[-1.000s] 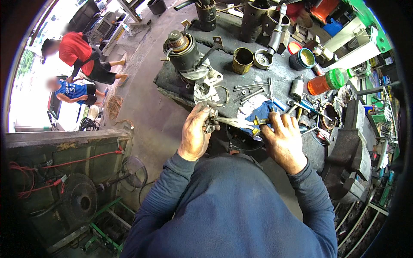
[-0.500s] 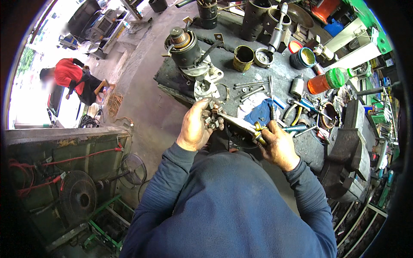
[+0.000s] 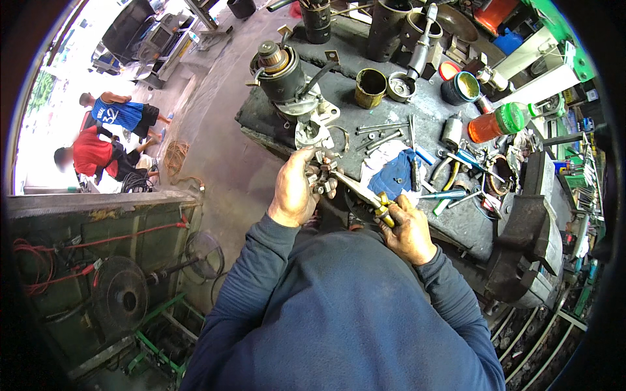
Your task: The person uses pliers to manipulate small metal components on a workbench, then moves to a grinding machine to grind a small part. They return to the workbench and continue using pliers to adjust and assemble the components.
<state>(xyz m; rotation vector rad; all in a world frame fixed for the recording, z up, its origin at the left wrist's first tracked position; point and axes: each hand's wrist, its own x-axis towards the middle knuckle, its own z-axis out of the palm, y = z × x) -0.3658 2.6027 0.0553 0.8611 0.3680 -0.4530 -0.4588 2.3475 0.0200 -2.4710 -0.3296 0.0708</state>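
Note:
In my left hand [image 3: 293,189] is a small metal part with copper-coloured blocks that looks like a brush holder [image 3: 321,179]; the palm and fingers hide some of it. My right hand [image 3: 409,231] is closed round a yellow-handled tool [image 3: 355,187], whose long pale shaft reaches across to that part, its tip at or touching it. I cannot tell exactly what kind of tool it is. Just beyond my left hand, a starter motor [image 3: 282,81] stands upright on the workbench [image 3: 261,120], with a copper-ringed armature end showing at its top.
Bolts [image 3: 383,140], a blue cloth [image 3: 396,171] and a screwdriver [image 3: 447,194] lie on the bench. Behind are a grease tin [image 3: 370,88] and an orange bottle [image 3: 486,127]. A vise [image 3: 528,228] sits at right, a fan [image 3: 120,293] at lower left. Two people are beyond, at upper left.
My right hand has shifted slightly left and down, the tool tilting more steeply. My left hand has barely moved. A person in blue has come into view beside the one in red, who has moved.

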